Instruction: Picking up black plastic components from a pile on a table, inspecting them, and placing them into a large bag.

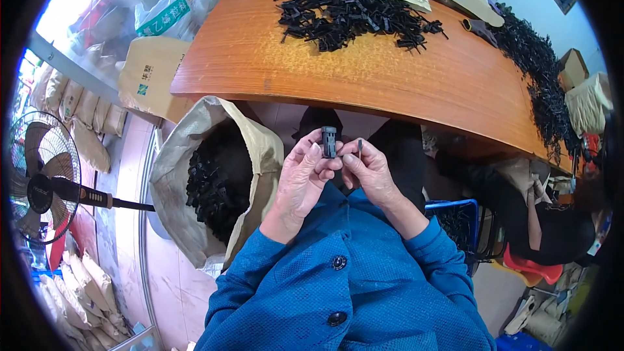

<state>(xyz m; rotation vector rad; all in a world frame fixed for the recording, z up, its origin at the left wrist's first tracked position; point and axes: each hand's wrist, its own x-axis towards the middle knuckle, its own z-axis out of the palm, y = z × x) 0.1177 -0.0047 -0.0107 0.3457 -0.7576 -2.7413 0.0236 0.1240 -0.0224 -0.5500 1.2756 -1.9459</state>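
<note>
Close in front of my chest, my left hand (pixel 300 172) pinches a small black plastic housing (pixel 329 142), boxy with slots, between thumb and fingers. My right hand (pixel 372 170) is just beside it, its fingers closed on a thin dark strip (pixel 359 147) that stands up between thumb and forefinger. Its fingertips come close to the housing's lower right side; whether they touch it, I cannot tell. By my left forearm stands a wide-mouthed woven sack (pixel 263 146) holding many black plastic pieces (pixel 218 188).
Ahead is a brown wooden table (pixel 227 58) with a heap of black parts (pixel 351 16); another heap (pixel 539 71) covers its right end. A fan (pixel 42 192) and stacked sacks (pixel 78 292) stand at left. At right, another person's arm (pixel 533 221) shows near a blue crate (pixel 455 207).
</note>
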